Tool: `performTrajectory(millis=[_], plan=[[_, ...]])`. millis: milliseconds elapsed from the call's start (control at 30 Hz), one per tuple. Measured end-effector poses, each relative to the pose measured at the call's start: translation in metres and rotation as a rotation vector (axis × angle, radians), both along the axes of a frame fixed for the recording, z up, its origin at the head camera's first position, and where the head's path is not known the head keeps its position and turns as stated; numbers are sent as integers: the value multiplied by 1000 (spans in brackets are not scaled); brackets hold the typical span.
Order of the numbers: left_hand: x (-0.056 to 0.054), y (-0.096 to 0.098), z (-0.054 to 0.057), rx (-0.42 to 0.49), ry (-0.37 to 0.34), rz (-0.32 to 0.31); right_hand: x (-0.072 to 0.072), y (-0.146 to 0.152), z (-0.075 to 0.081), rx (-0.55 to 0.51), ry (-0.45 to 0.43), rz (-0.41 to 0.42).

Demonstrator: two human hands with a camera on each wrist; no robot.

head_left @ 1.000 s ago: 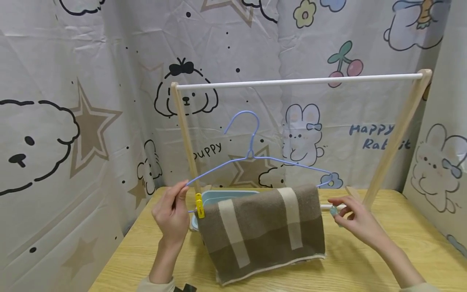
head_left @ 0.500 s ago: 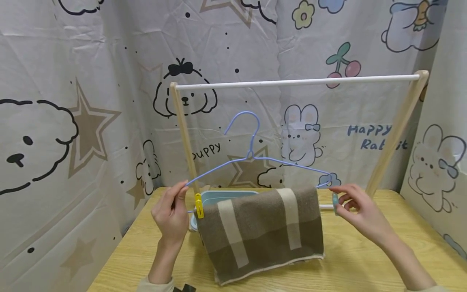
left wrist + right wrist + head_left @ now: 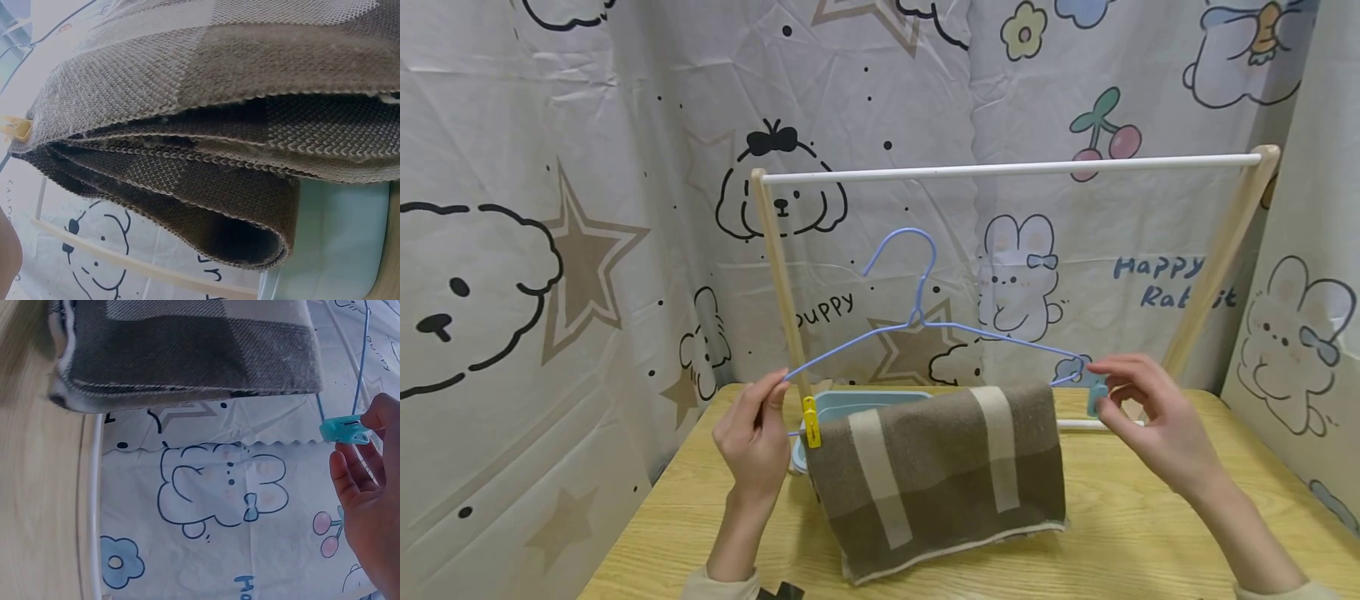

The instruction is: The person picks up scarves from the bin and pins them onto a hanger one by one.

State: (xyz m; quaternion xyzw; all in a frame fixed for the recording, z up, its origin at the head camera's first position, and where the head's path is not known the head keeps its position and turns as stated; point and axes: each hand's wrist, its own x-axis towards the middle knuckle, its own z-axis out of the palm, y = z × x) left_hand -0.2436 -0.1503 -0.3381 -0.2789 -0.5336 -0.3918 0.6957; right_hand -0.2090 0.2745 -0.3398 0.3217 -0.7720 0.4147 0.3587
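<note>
A brown checked knit towel with cream stripes hangs folded over the lower bar of a blue wire hanger. At the towel's upper left corner a yellow clothespin clips it to the bar. My left hand pinches the hanger's left end between thumb and fingers. Between the thumb and fingers of my right hand is a teal clothespin, just beside the hanger's right end. I cannot tell whether those fingertips touch the wire. In the left wrist view the towel's folded layers hang slightly apart.
Behind the towel stands a light blue plastic basket on the wooden table. A drying rack with a white top rail and wooden legs rises at the back. Printed curtains enclose the table.
My right hand has risen and come up to the hanger's right end with the teal clothespin, which has turned in its fingers. The left hand, hanger and towel have hardly moved.
</note>
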Motion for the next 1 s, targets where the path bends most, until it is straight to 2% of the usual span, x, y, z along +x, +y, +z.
performTrajectory(millis=[200, 300, 467, 533, 767, 1000], plan=[[-1, 0, -1, 4, -7, -2, -2, -11, 12, -44, 90, 82], [-1, 0, -1, 8, -10, -2, 0, -18, 19, -27, 116, 64], [-1, -1, -3, 12, -15, -3, 2, -29, 28, 18, 156, -11], [-1, -1, -3, 14, -19, -3, 1, -32, 30, 30, 161, -28], [-2, -1, -5, 19, -36, -16, -3, -38, 34, 54, 150, 16], [-2, -1, -5, 26, -53, -21, -3, -42, 36, 90, 115, -59]])
